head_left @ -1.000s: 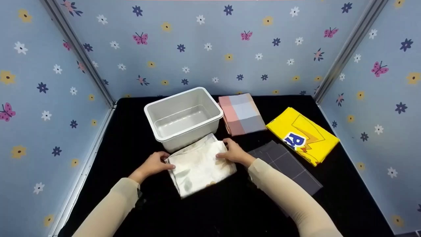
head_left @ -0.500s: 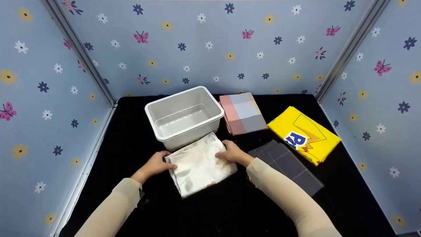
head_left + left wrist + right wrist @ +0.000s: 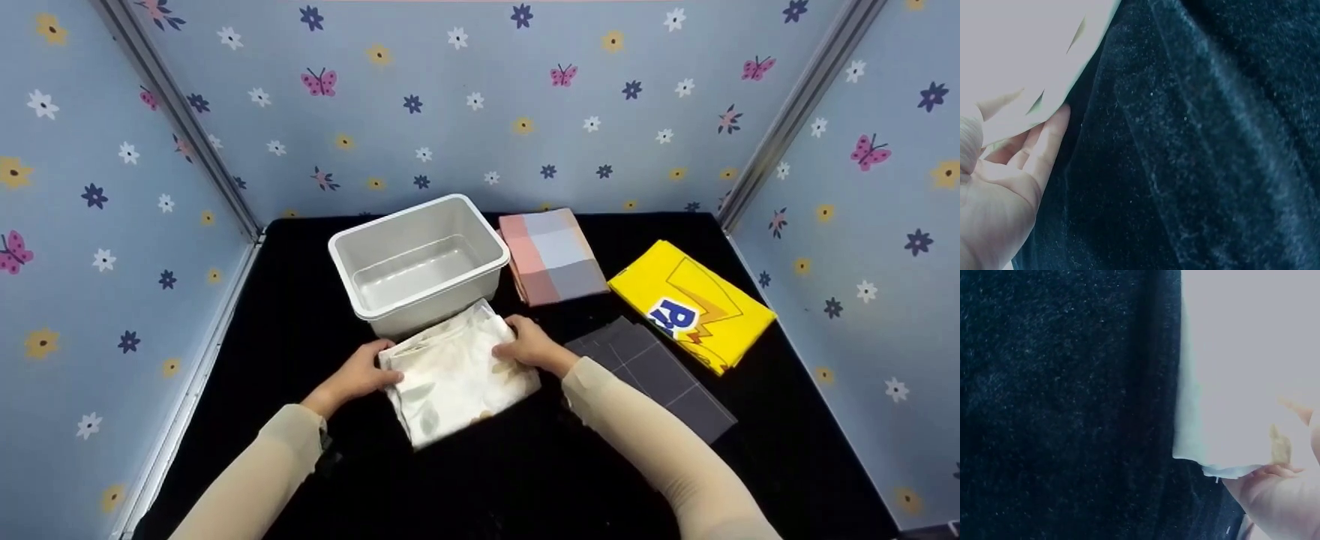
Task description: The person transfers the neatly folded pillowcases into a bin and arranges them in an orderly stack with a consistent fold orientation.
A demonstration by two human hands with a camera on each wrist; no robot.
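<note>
A folded white cloth (image 3: pixel 454 382) with a pale leaf and flower print lies in front of the grey-white plastic bin (image 3: pixel 420 304). My left hand (image 3: pixel 364 373) pinches its left edge, thumb on top and fingers underneath, as the left wrist view of the hand (image 3: pixel 1005 197) shows. At the right edge, my right hand (image 3: pixel 534 346) grips the cloth the same way, thumb above. In the right wrist view the layered edge of the cloth (image 3: pixel 1230 410) hangs over the dark surface, and the right hand (image 3: pixel 1283 500) is partly cut off by the frame.
Behind and to the right lies a folded pink, blue and grey checked cloth (image 3: pixel 555 255), beside the bin. A folded yellow printed cloth (image 3: pixel 697 307) is farther right. The dark grey gridded cloth (image 3: pixel 660 382) lies partly behind my right forearm. Patterned walls (image 3: pixel 480 112) enclose the black surface.
Both hands keep their hold on the white cloth, which has barely moved. The view has shifted slightly; the other cloths and the bin stay where they were.
</note>
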